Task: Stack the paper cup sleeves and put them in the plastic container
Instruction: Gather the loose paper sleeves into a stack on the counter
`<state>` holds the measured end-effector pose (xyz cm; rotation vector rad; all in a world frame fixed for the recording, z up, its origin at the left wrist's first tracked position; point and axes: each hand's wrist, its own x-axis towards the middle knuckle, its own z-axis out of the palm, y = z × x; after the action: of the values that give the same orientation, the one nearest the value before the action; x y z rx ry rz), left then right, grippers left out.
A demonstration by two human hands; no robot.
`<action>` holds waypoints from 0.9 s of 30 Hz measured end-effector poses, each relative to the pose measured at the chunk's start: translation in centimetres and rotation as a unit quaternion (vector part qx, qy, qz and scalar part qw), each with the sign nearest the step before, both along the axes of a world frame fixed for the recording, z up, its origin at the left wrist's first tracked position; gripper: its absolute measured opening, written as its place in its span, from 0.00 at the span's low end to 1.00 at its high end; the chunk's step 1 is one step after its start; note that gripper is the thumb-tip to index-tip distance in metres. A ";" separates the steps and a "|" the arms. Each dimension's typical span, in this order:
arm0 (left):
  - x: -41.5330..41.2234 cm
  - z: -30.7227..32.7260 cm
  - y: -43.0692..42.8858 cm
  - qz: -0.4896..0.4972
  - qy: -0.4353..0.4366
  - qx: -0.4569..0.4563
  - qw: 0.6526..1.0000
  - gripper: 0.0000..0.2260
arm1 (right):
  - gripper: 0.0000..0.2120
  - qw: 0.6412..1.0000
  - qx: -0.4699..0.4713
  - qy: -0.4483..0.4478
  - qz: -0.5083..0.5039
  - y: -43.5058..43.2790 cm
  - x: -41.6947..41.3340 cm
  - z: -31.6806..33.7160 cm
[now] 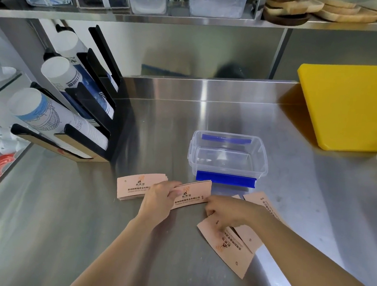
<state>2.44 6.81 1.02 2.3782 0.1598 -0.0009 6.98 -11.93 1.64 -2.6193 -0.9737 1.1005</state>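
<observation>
Left hand (160, 200): we are pinching one flat pink paper cup sleeve (191, 196), fingers closed on its left end.
Right hand (225, 211): we are pressing curled fingers on loose pink sleeves (231, 248) by the steel counter's (66, 212) front edge.
Done: we are seeing a small pile of sleeves (135, 185) forming mid-counter.
Left: we are judging the clear plastic container with blue clips (227, 159) empty, behind the sleeves.

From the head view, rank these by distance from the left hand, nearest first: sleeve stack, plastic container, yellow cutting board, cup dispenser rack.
1. Sleeve stack: touching the left hand, just to its left.
2. Plastic container: behind it, to the right.
3. Cup dispenser rack: back left, a little farther.
4. Yellow cutting board: far right, against the wall.
</observation>
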 end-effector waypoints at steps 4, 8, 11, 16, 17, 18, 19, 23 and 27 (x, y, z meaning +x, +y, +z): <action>0.0 -0.1 0.1 -0.010 0.001 -0.010 1.000 0.07 | 0.06 0.973 0.137 0.009 -0.183 -0.8 0.8 1.6; 0.4 -0.5 -0.1 -0.010 -0.015 0.004 1.000 0.11 | 0.07 0.900 0.253 0.013 -0.355 -1.2 1.5 1.8; 0.7 -0.9 -0.2 -0.005 -0.008 -0.002 1.000 0.14 | 0.08 0.858 0.271 0.013 -0.436 -0.8 1.2 0.7; 0.5 -0.7 -0.6 0.003 -0.019 -0.018 1.000 0.11 | 0.10 0.885 0.217 -0.072 -0.405 0.5 -0.8 -1.4; 0.5 -0.6 -0.6 0.002 -0.023 -0.027 0.999 0.10 | 0.11 0.903 0.177 -0.119 -0.373 0.7 -1.0 -1.6; 0.5 -0.4 -0.7 -0.004 -0.023 -0.035 0.999 0.10 | 0.12 0.915 0.142 -0.164 -0.341 0.8 -1.1 -1.6; 0.5 -0.3 -0.7 -0.014 -0.020 -0.038 0.999 0.11 | 0.12 0.921 0.120 -0.198 -0.314 0.9 -1.1 -1.4; 0.6 -0.3 -0.8 -0.017 -0.027 -0.025 0.999 0.11 | 0.13 0.926 0.101 -0.240 -0.273 0.7 -0.7 -0.6; 0.6 -0.3 -0.9 -0.014 -0.037 -0.019 0.999 0.10 | 0.09 0.954 0.120 -0.166 -0.217 -1.0 0.5 -0.3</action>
<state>3.02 5.95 0.71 2.3390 0.0900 0.0700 7.44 -12.95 1.37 -2.6698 -0.4921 0.4212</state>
